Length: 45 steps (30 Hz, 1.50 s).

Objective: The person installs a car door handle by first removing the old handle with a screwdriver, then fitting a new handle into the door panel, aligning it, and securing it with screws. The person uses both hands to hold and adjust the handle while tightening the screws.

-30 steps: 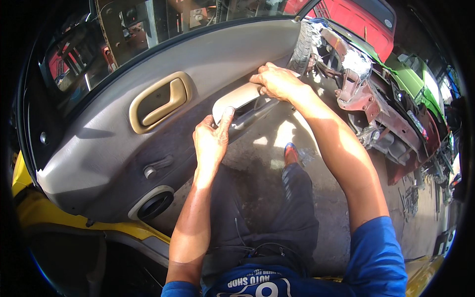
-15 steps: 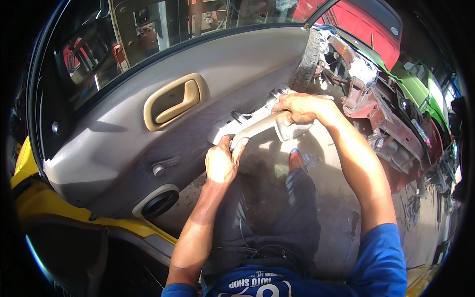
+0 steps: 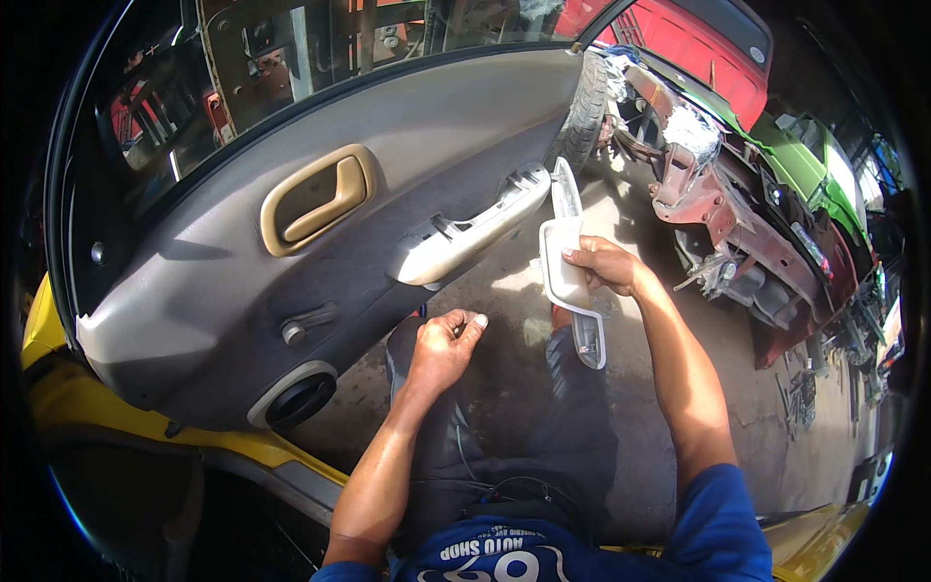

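Note:
My right hand (image 3: 615, 269) grips a pale grey armrest trim piece (image 3: 562, 242), thumb on its wide middle, and holds it upright off the door. The piece has a long narrow arm at each end. Beside it, the uncovered armrest base (image 3: 475, 231) stays on the grey car door panel (image 3: 427, 126), slots and recesses showing along its top. My left hand (image 3: 446, 347) hovers below the base with fingers curled in and thumb laid along them; nothing shows in it.
The door also carries a tan inner handle (image 3: 320, 199), a window crank (image 3: 303, 328) and a round speaker opening (image 3: 299, 398). A tyre (image 3: 582, 112) stands beyond the door's far end. Right of me is a stripped reddish car front (image 3: 722, 209), with loose metal parts (image 3: 801, 396) on the floor.
The trim piece has come away from the armrest and turned upright in my right hand, moving toward me. My left hand has let go of it and drawn back slightly.

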Tool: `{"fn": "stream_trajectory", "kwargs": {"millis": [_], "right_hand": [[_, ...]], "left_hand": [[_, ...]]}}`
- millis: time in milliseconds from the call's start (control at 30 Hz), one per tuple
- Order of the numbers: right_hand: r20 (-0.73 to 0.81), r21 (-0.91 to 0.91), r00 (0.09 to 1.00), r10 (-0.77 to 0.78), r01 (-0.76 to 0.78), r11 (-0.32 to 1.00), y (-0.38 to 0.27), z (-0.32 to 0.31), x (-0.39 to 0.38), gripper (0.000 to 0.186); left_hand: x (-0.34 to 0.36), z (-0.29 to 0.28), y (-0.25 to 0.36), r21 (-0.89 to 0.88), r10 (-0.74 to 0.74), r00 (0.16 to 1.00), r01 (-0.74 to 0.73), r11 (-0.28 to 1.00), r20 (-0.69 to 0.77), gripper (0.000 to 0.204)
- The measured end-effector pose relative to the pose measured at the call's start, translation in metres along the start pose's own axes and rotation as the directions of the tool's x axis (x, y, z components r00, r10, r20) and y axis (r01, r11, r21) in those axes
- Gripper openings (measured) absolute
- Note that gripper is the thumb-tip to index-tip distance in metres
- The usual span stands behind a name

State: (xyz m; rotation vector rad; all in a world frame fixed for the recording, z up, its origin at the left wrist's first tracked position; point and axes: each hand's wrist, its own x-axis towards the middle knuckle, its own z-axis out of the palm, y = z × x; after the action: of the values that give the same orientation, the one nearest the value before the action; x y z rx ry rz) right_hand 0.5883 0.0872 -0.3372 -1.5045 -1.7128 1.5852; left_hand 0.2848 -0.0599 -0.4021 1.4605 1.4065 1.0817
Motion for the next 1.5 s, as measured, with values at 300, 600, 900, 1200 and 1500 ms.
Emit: {"fn": "stream_trajectory", "kwargs": {"millis": [300,600,900,1200,1500], "right_hand": [[-0.188,0.422,0.982,0.012,0.07,0.904,0.01,0.044,0.019,0.028],[-0.25,0.571,0.968,0.006,0.142,0.809,0.002,0.082,0.032,0.027],[-0.219,0.655,0.975,0.048,0.11,0.748,0.002,0.094,0.036,0.029],[-0.271,0.642,0.963,-0.009,0.187,0.743,-0.001,0.097,0.045,0.028],[-0.516,0.163,0.853,-0.071,0.18,0.97,-0.016,0.089,0.026,0.025]], "left_hand": [[-0.013,0.019,0.014,0.03,0.0,0.996,-0.003,1.0,0.085,0.054],[-0.023,-0.002,0.036,-0.012,0.239,0.956,-0.245,0.969,-0.172,0.052],[-0.009,-0.015,0.027,0.116,0.338,0.89,-0.318,0.941,-0.307,0.022],[0.009,-0.041,0.016,0.204,0.195,0.958,-0.153,0.967,-0.208,0.039],[-0.019,-0.003,0.009,0.177,0.178,0.982,-0.164,0.97,-0.062,0.041]]}}
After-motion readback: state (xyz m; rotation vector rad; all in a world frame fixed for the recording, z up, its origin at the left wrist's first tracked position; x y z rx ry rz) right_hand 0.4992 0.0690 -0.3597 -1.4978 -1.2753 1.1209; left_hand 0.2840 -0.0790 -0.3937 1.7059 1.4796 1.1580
